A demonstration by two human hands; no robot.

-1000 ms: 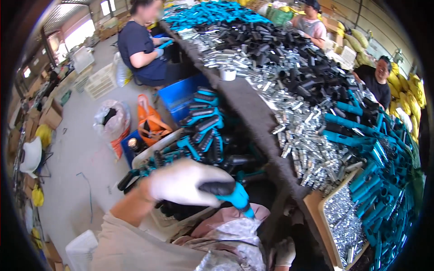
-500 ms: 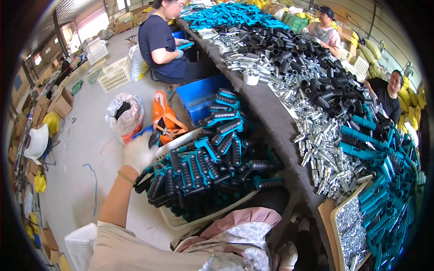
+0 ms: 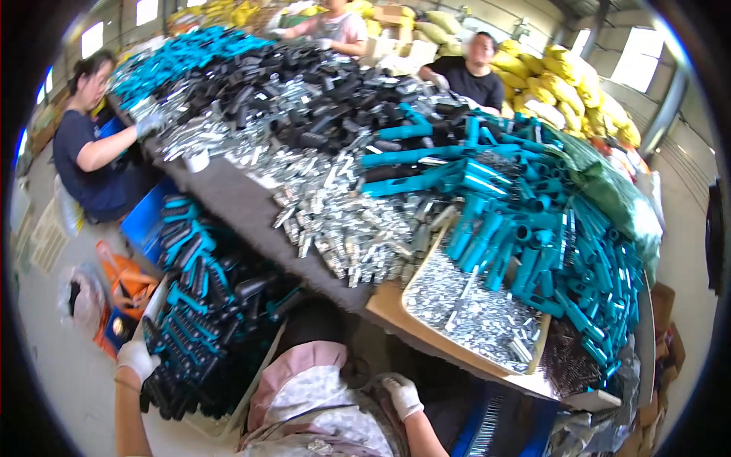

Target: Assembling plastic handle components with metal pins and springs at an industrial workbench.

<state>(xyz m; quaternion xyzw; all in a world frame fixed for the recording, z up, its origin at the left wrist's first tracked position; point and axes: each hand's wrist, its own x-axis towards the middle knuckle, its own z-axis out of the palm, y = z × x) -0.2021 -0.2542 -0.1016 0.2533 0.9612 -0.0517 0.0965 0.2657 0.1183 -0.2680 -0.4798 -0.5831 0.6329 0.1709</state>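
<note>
My left hand (image 3: 138, 360), in a white glove, is at the left edge of a crate heaped with black-and-teal ribbed handles (image 3: 190, 324). Its thumb stands apart from the fingers and I see nothing held in it. My right hand (image 3: 401, 394), also gloved, lies by my lap near the table edge, fingers loosely stretched and nothing visible in them. In front of me on the table is a shallow tray (image 3: 542, 350) of small shiny metal parts. Teal tube-shaped parts (image 3: 487, 228) pile up behind and right of it.
Silver metal fittings (image 3: 335, 206) and black sleeves (image 3: 304, 114) cover the table, with more teal pieces (image 3: 190, 57) at its far left. A blue crate (image 3: 148, 217) and an orange bag (image 3: 126, 278) stand left. Co-workers sit around the table. A blue bin (image 3: 472, 426) is low right.
The view has swung right, bringing the tray and teal tubes to the middle. My left hand is lower beside the handles; a dark handle by it earlier no longer shows there. My right hand shows more fully.
</note>
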